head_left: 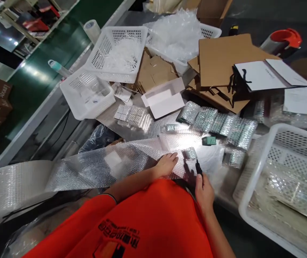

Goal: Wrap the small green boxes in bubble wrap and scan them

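My left hand [167, 164] lies flat, fingers stretched out, on a sheet of bubble wrap [80, 168] that runs from a large roll [16, 188] at the left. In my right hand [205, 193] is a slim black knife-like tool [198, 167], its tip pointing away from me. Just beyond that tip, a small bubble-wrapped packet [190, 153] rests on the sheet. A small green box [209, 141] sits farther back to the right, unwrapped. Another small wrapped packet [169, 128] lies behind the sheet.
Rows of wrapped green packets [217, 123] and pale packets [134, 116] lie behind. An open white box [165, 100], flattened cardboard [223, 61] and white baskets [110, 77] fill the back. A large white basket [243, 200] stands close on my right. A tape dispenser [282, 41] is at far right.
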{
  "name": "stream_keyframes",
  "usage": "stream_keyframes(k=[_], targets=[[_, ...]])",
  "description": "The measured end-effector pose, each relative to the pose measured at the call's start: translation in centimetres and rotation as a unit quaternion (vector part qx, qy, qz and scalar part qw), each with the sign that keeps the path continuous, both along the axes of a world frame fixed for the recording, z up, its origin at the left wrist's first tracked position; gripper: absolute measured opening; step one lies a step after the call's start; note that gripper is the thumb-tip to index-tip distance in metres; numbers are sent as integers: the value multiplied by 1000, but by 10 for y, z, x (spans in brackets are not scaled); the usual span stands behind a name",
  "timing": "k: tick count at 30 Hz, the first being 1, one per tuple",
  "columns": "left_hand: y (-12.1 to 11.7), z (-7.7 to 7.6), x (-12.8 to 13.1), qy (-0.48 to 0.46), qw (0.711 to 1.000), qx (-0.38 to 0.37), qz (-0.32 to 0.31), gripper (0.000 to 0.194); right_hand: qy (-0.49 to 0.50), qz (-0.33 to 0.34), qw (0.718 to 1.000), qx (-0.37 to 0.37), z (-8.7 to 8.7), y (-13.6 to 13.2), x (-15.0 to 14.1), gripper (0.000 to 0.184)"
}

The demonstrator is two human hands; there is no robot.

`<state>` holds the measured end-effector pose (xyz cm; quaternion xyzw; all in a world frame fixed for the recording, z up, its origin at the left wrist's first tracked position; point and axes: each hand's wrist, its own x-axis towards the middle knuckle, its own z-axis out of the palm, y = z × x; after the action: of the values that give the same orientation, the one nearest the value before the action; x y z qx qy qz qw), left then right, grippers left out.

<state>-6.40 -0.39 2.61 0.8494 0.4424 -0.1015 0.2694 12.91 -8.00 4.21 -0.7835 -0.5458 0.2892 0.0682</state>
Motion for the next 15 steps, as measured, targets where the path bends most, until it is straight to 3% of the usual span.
stream_keyframes(k=[9, 15], targets=[[1, -3, -1, -3, 1000, 4, 5, 57, -137, 154, 975, -87, 16, 29, -37, 32], [3, -3, -1, -8, 1000, -12, 18, 59, -168, 210, 957, -107, 12, 46, -53, 39]])
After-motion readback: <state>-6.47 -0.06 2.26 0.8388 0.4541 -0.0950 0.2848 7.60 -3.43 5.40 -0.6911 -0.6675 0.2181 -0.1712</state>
